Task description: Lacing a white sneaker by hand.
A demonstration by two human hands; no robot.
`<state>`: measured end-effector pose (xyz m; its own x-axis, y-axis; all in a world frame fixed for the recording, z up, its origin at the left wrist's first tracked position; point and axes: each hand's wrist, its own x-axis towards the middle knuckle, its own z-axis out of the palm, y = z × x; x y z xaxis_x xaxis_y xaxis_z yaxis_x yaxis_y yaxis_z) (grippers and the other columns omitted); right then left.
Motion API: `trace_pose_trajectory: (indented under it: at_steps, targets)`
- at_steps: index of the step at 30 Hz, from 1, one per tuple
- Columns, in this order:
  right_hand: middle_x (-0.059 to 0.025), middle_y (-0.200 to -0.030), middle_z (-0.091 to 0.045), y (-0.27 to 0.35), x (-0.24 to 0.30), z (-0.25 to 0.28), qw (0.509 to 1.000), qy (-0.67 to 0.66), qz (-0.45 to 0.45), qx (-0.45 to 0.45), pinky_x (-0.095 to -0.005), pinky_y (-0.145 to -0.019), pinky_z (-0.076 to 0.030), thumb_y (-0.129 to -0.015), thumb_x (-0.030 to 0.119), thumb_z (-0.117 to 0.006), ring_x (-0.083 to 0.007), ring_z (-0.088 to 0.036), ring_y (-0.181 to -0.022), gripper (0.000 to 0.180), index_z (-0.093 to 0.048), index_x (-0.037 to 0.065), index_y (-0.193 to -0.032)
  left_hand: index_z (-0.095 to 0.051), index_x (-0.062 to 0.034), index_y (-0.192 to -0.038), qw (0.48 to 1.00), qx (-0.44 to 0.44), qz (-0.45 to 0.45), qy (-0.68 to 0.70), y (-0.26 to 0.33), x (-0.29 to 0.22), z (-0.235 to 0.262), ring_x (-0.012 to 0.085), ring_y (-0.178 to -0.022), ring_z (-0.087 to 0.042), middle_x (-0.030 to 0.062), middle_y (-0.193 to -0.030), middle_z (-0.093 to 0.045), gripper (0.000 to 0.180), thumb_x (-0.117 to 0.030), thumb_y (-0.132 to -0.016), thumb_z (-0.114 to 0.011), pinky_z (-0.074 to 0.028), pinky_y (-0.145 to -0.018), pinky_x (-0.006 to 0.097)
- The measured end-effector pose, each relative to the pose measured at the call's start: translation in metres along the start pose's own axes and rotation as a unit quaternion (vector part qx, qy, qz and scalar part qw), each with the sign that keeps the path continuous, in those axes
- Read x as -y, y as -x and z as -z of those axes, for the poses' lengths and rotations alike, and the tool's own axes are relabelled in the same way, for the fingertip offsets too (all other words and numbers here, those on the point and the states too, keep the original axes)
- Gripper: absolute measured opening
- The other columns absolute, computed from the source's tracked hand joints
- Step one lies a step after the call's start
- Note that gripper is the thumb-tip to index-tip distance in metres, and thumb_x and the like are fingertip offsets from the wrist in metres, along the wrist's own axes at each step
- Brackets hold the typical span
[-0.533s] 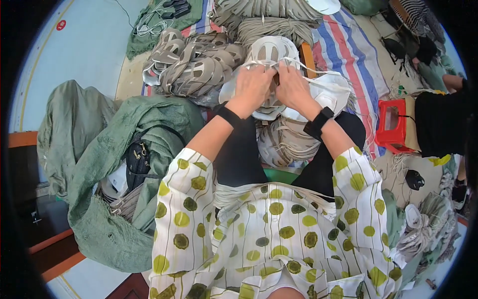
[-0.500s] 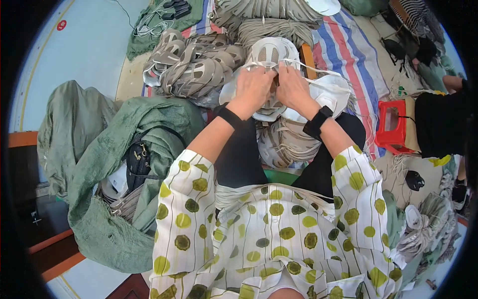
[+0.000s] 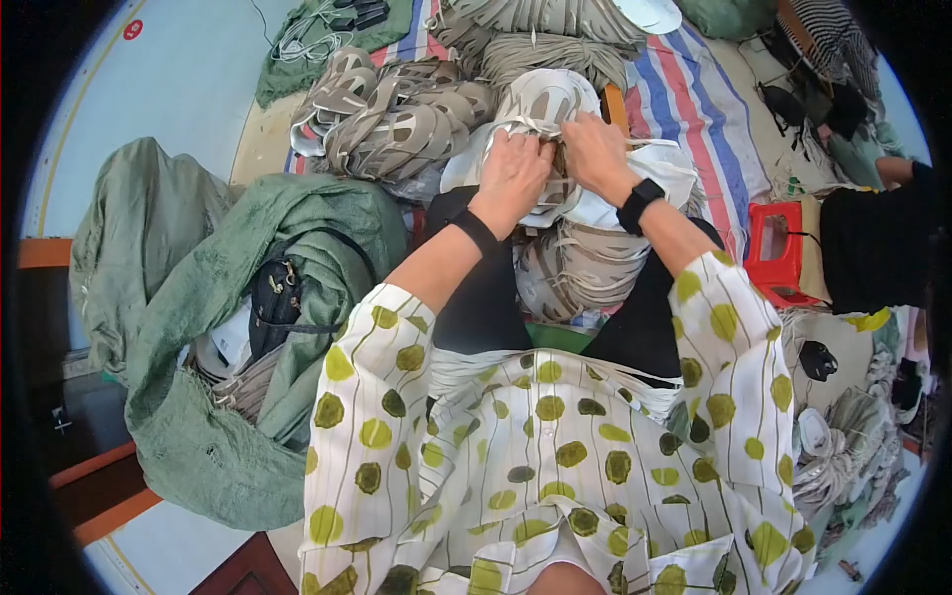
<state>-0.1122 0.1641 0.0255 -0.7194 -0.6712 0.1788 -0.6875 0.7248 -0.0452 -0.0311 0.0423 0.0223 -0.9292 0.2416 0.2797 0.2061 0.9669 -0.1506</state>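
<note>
A beige and white shoe upper (image 3: pixel 545 94) stands in front of me with a white shoelace (image 3: pixel 533 126) across it. My left hand (image 3: pixel 514 174) is on its near left side, fingers bent and pressed onto the lace area. My right hand (image 3: pixel 597 154) is closed in a pinch at the right side of the lace; the fingertips are partly hidden. A loose lace end trails to the right of that hand. Below my hands, a bundle of beige shoe uppers (image 3: pixel 585 266) rests between my knees. White laces (image 3: pixel 650 399) lie across my lap.
Stacks of shoe uppers (image 3: pixel 407 119) lie at the far left, with more bundles at the back. A green sack (image 3: pixel 178 397) holding a black bag (image 3: pixel 275 307) is on my left. To the right are a striped sheet (image 3: pixel 694 119), a red stool (image 3: pixel 773 258) and another person's dark clothing (image 3: pixel 878 248).
My right hand has drawn slightly up and right, turning at the wrist. My left hand has moved slightly down. The lace that stretched out to the right now sits lower.
</note>
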Motion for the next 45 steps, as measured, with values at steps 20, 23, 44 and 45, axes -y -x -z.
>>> trace_pose_trajectory:
  at_steps: [20, 23, 44, 45]
  targets:
    - [-0.0209, -0.066, -0.059, -0.009, -0.011, -0.028, 0.969, -0.231, -0.054, -0.064, -0.041, -0.058, -0.048, -0.052, 0.013, -0.064, -0.0353, -0.059, -0.064, 0.016, -0.062, 0.0, -0.059, -0.056, -0.0039, -0.069, 0.991, 0.053, 0.088, 0.09, -0.033, -0.003, -0.002, 0.0313, -0.065, -0.058, 0.016, -0.072, -0.057, 0.016, -0.02, -0.07, -0.057, -0.045, -0.057, 0.04]
    - [-0.0204, -0.068, -0.06, -0.017, 0.003, -0.029, 0.963, -0.244, -0.107, -0.044, -0.0419, -0.059, -0.049, -0.058, 0.011, -0.06, -0.0349, -0.06, -0.067, 0.011, -0.063, 0.001, -0.061, -0.049, -0.0075, -0.075, 0.998, 0.01, -0.029, -0.061, -0.025, 0.01, -0.024, 0.028, -0.06, -0.056, 0.0104, -0.067, -0.051, 0.016, -0.014, -0.067, -0.061, -0.042, -0.051, 0.037]
    - [-0.0086, -0.065, -0.06, 0.016, -0.038, 0.069, 0.902, -0.43, -0.02, -0.023, -0.026, -0.054, -0.047, -0.087, 0.021, -0.045, -0.0139, -0.059, -0.059, 0.025, -0.059, 0.0, -0.088, -0.05, -0.0104, -0.093, 0.971, -0.062, 0.02, 0.231, 0.011, 0.023, 0.046, 0.025, -0.081, -0.052, 0.0073, -0.084, -0.05, 0.024, -0.005, -0.069, -0.053, -0.043, -0.063, 0.033]
    - [-0.0088, -0.067, -0.059, 0.018, -0.037, 0.064, 0.899, -0.437, -0.024, -0.021, -0.0262, -0.054, -0.047, -0.087, 0.021, -0.047, -0.0133, -0.059, -0.061, 0.024, -0.059, 0.0, -0.089, -0.05, -0.0104, -0.093, 0.971, -0.06, 0.023, 0.231, 0.011, 0.022, 0.043, 0.025, -0.081, -0.052, 0.0073, -0.084, -0.05, 0.024, -0.005, -0.069, -0.053, -0.043, -0.063, 0.033]
